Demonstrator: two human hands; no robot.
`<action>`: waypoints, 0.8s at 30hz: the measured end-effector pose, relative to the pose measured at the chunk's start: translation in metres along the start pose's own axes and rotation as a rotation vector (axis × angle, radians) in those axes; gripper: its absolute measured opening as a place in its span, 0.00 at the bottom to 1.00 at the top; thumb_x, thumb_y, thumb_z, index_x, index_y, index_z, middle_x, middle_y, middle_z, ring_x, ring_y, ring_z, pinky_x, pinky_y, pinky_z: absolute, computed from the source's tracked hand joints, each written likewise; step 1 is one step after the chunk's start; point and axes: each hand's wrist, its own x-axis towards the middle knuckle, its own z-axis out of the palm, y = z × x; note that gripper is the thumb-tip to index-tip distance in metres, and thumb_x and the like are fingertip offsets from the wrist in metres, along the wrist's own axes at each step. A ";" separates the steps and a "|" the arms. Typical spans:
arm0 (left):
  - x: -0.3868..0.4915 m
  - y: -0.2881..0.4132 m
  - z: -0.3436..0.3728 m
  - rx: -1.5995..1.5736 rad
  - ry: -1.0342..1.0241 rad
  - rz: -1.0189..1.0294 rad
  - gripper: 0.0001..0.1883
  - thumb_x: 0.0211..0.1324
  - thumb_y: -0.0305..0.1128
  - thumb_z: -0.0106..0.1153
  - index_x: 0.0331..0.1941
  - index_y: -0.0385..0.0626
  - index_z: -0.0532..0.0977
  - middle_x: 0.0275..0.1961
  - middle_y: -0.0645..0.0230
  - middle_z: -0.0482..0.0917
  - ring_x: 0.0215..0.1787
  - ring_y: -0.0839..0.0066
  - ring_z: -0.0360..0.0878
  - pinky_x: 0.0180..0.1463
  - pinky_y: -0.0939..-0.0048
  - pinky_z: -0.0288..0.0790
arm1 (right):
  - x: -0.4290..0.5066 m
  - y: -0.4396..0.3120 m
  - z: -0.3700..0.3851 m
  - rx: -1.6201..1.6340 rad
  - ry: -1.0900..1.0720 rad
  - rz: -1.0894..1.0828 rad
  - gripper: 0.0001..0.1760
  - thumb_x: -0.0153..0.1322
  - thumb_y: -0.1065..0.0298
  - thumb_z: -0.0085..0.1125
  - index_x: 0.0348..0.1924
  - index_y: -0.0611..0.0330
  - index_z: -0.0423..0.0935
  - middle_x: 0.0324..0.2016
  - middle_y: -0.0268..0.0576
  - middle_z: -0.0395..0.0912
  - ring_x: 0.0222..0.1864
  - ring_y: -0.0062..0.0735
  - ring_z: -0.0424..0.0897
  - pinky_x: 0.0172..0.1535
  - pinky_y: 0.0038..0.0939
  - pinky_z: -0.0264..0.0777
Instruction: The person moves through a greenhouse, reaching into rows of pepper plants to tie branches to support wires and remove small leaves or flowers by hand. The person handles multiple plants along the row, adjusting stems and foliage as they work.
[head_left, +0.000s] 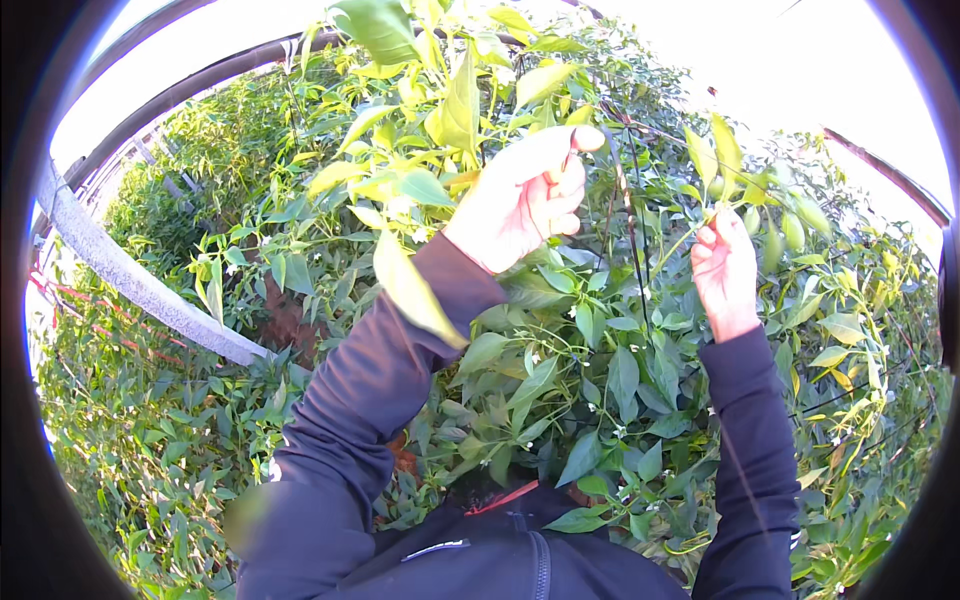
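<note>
Pepper plants with white flowers and small green peppers (793, 231) surround me. High in front, my left hand (525, 196) has its fingers curled and thumb and forefinger close together. Something thin and dark shows at those fingertips, too small and overexposed to make out. Dark twine (634, 225) hangs just right of that hand. Further right, my right hand (724, 270) pinches a pepper stem (718, 211) between thumb and fingers. Pale leaves (724, 154) rise from the stem above the fingertips. A blurred yellow-green leaf (415, 289) crosses in front of my left sleeve.
A curved whitish pole (157, 296) runs through the plants at left, near red cords (97, 304). Dark arched frame bars (187, 88) stand at upper left, another bar (889, 176) at right. Dense foliage (540, 375) reaches my jacket (480, 566).
</note>
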 end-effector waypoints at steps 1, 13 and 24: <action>0.001 0.002 0.010 -0.011 0.004 0.007 0.18 0.69 0.40 0.48 0.56 0.43 0.70 0.29 0.77 0.73 0.28 0.84 0.71 0.31 0.80 0.69 | -0.010 0.001 0.008 0.012 -0.009 -0.020 0.03 0.75 0.69 0.53 0.40 0.56 0.72 0.31 0.32 0.75 0.28 0.19 0.73 0.27 0.20 0.68; 0.002 0.000 0.017 -0.091 -0.061 -0.008 0.16 0.69 0.38 0.48 0.54 0.42 0.72 0.36 0.70 0.80 0.29 0.80 0.75 0.25 0.80 0.71 | -0.025 0.006 0.075 -0.781 -0.284 -0.220 0.06 0.71 0.73 0.55 0.40 0.64 0.77 0.29 0.34 0.75 0.26 0.22 0.75 0.30 0.23 0.69; 0.000 -0.007 0.033 0.050 -0.158 0.093 0.18 0.70 0.39 0.47 0.57 0.43 0.68 0.35 0.66 0.79 0.30 0.76 0.75 0.31 0.75 0.71 | -0.012 -0.024 0.072 -0.860 -0.198 -0.022 0.22 0.73 0.63 0.57 0.58 0.61 0.71 0.49 0.38 0.78 0.41 0.22 0.79 0.41 0.22 0.74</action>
